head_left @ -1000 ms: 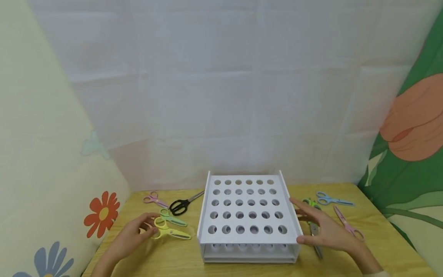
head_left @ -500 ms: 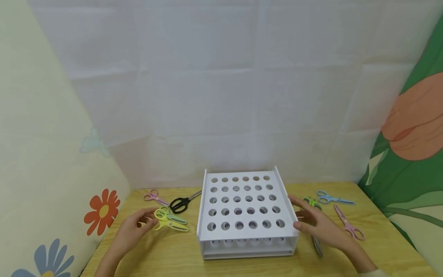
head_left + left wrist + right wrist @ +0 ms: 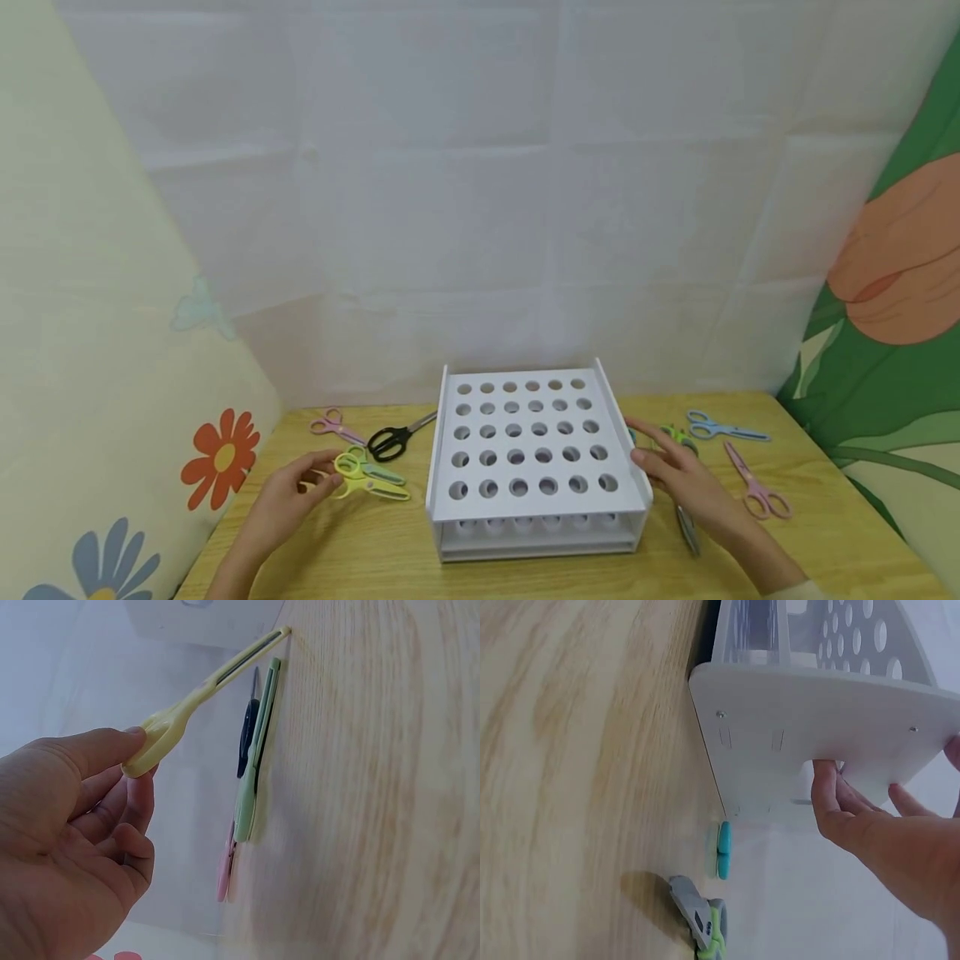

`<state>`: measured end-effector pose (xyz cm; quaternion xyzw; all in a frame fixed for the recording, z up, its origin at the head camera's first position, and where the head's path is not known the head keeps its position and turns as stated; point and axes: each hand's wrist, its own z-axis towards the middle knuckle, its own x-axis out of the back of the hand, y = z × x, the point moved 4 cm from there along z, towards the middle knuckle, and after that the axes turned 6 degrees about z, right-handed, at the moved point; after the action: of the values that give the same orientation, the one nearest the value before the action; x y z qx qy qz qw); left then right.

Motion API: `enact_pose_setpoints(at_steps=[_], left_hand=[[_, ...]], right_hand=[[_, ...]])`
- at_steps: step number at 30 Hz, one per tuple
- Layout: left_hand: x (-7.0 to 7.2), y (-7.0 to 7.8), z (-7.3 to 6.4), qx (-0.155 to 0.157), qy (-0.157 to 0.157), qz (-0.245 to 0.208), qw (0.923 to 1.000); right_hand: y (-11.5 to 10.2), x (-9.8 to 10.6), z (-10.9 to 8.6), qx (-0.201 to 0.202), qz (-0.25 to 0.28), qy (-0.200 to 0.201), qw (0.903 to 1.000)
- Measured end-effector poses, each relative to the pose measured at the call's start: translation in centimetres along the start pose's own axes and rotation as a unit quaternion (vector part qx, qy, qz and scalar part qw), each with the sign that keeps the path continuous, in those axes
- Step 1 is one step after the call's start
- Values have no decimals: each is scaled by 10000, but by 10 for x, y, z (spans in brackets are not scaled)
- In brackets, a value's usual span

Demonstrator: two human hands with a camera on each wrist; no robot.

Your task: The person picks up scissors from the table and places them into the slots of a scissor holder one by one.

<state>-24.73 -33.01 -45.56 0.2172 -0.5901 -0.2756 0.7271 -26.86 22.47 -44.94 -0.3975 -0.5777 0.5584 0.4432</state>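
My left hand (image 3: 285,504) pinches a handle loop of the yellow scissors (image 3: 169,735) between thumb and fingers. Their handle end is raised and the blade tip slants down toward the wooden table. Close behind lie light green scissors (image 3: 247,799), partly covered by the yellow ones in the head view. A white rack (image 3: 532,505) with rows of round holes stands mid-table. On its right side panel is my right hand (image 3: 693,492); the right wrist view shows fingers (image 3: 825,787) hooked into the panel's opening and the thumb at the upper edge. The fingertips inside are hidden.
Black scissors (image 3: 390,444) and pink scissors (image 3: 337,427) lie left of the rack. On its right are blue scissors (image 3: 727,429), other pink scissors (image 3: 750,479) and green-and-grey scissors (image 3: 697,919). Teal loops (image 3: 724,851) show near the rack's base. A white cloth (image 3: 480,208) hangs behind.
The yellow scissors' handle has risen in my left hand. The rack has shifted slightly left and back. My right thumb has moved from the front corner farther back along the rack's side.
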Motion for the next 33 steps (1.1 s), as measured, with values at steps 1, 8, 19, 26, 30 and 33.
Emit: enact_pose_setpoints(at_steps=[1,8,19,26,30,33], left_hand=[[0,0,0,5,6,-7,10000],[-2,-3,-1,9,30,-8,10000],[-2,-3,2,-126,129,99,9998],[2,2,0,-109,247,162,9995],[3,5,0,-26,207,120,9997],[4,7,0,40,161,14,9999]], right_hand=[[0,-1,1,-27,157,-4,9999],[0,-4,1,-125,829,-106,9964],[0,-3,2,60,1374,-235,9902],[4,6,1,30,1390,115,9902],[4,12,1,212,1306,76,9912],[3,14,2,313,1320,38,9907]])
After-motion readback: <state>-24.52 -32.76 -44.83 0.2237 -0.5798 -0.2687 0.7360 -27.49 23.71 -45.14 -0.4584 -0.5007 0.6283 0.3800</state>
